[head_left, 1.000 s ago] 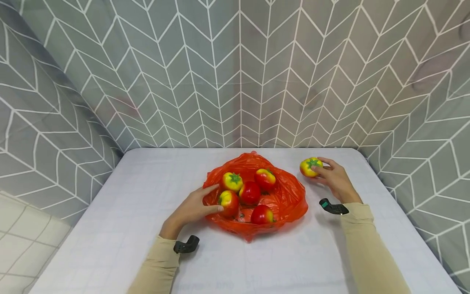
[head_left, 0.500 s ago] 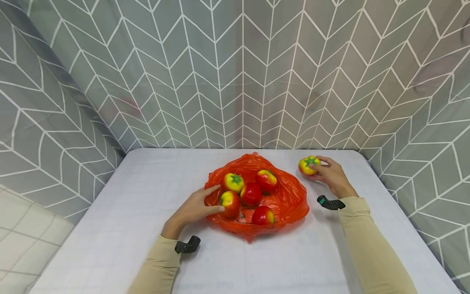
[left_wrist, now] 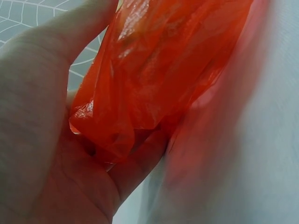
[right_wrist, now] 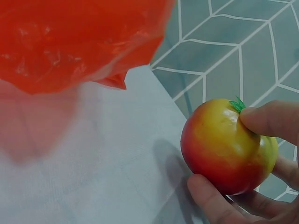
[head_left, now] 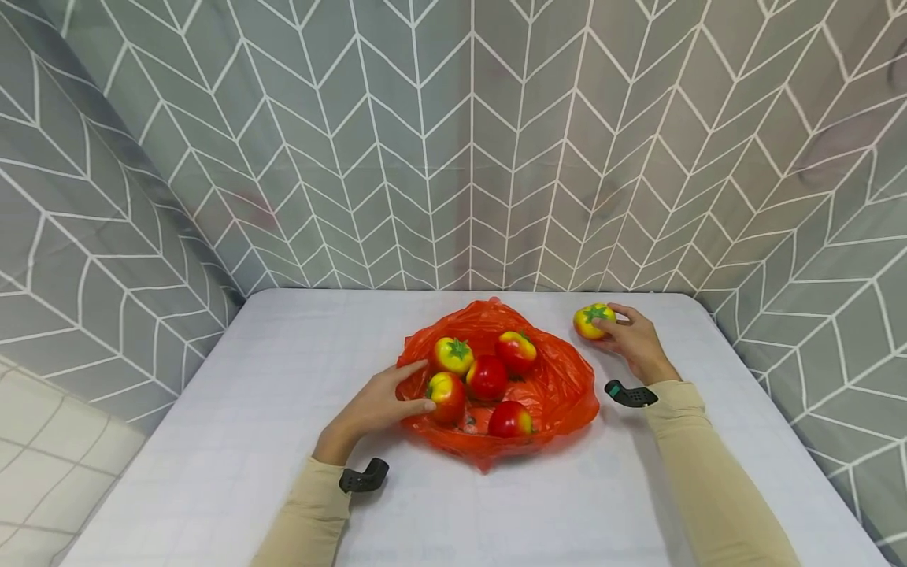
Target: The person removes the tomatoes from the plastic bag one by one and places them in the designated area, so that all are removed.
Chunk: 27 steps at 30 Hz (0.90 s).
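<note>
A red plastic bag [head_left: 560, 394] lies wide open at the middle of the table. Inside it are several red and yellow tomatoes, among them one [head_left: 446, 396] at the left and one [head_left: 510, 419] at the front. At the bag's left side my left hand [head_left: 375, 403] holds the rim, thumb and index finger over the edge beside the left tomato. In the left wrist view, its other fingers [left_wrist: 140, 163] curl under the film. My right hand [head_left: 638, 339] grips another tomato [right_wrist: 224, 144] with a green leafy top, to the right of the bag, thumb near the leaves.
The table [head_left: 234, 409] has a white cover. A grey curtain [head_left: 439, 142] with white zigzag lines hangs behind it and on both sides. Each wrist carries a black camera mount [head_left: 364, 476].
My right hand has shifted slightly left toward the bag with its tomato. The left hand, the bag and the tomatoes in it stay as they were.
</note>
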### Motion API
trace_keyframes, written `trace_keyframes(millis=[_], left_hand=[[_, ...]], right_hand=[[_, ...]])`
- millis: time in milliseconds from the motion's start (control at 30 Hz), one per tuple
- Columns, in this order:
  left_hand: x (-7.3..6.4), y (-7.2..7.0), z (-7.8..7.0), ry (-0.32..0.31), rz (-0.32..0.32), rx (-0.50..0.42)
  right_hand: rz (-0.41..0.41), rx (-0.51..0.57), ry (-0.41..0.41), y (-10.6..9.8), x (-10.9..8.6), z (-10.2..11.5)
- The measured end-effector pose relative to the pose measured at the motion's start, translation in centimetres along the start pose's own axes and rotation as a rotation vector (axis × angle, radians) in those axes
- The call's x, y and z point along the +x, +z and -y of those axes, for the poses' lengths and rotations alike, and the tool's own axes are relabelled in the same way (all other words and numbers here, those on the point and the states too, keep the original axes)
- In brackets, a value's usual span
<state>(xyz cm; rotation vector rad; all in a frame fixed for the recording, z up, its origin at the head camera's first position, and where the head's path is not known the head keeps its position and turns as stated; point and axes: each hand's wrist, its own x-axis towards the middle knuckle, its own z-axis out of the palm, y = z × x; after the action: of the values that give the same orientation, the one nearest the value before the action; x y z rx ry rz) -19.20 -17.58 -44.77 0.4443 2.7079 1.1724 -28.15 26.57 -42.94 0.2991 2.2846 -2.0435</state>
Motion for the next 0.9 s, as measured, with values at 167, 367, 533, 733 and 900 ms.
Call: trace_keyframes(millis=[167,367,533,733,900], left_hand=[[-0.2,0.0,0.1,0.007,-0.003,0.002],[-0.6,0.1,0.3,-0.004,0.001,-0.007],[-0.7,0.0,0.3,-0.011,-0.007,-0.007],[-0.4,-0.1,0.3,-0.004,-0.010,0.002],[-0.2,0.0,0.2,-0.012,-0.005,-0.005]], right_hand=[[-0.015,-0.009,0.008,0.3,0.1,-0.5],[0.008,-0.032,0.007,0.5,0.3,-0.7],[0.005,-0.052,0.012,0.6,0.7,-0.5],[-0.008,-0.078,0.007,0.7,1.0,-0.3],[-0.027,-0.095,0.016,0.9,1.2,-0.3]])
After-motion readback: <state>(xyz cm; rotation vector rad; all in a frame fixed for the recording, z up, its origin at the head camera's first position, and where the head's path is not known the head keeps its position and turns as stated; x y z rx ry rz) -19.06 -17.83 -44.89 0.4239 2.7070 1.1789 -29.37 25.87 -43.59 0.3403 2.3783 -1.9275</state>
